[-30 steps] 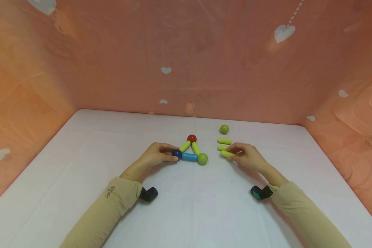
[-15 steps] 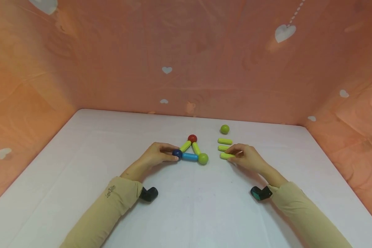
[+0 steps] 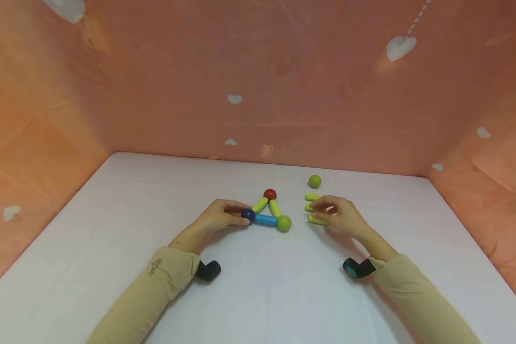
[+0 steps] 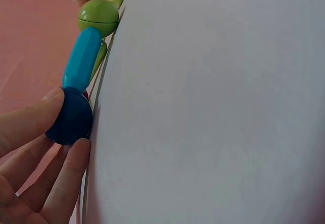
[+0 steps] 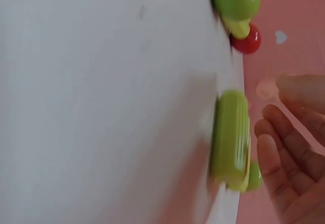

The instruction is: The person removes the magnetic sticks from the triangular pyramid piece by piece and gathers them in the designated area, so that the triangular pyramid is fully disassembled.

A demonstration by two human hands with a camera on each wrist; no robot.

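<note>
My left hand (image 3: 217,216) pinches the dark blue ball (image 4: 71,120) between thumb and fingers. That ball is one corner of a flat triangle of toy building pieces. A blue rod (image 3: 266,220) joins it to a green ball (image 3: 284,223), and two yellow-green rods (image 3: 275,208) run up to a red ball (image 3: 270,194). Right of the triangle, my right hand (image 3: 344,217) hovers with thumb and fingers apart. In the right wrist view, a yellow-green rod (image 5: 231,137) lies on the table beside the fingertips, with a gap between. The hand partly covers the loose rods in the head view.
Two other loose yellow-green rods (image 3: 313,197) lie in a row behind the nearest one, with a loose green ball (image 3: 315,181) beyond them. White cloth covers the table (image 3: 275,286). An orange curtain with hearts (image 3: 258,71) encloses the back and sides.
The right hand has lowered a yellow-green rod to the table in front of the other two and let go of it. The left hand has kept its grip on the dark blue ball.
</note>
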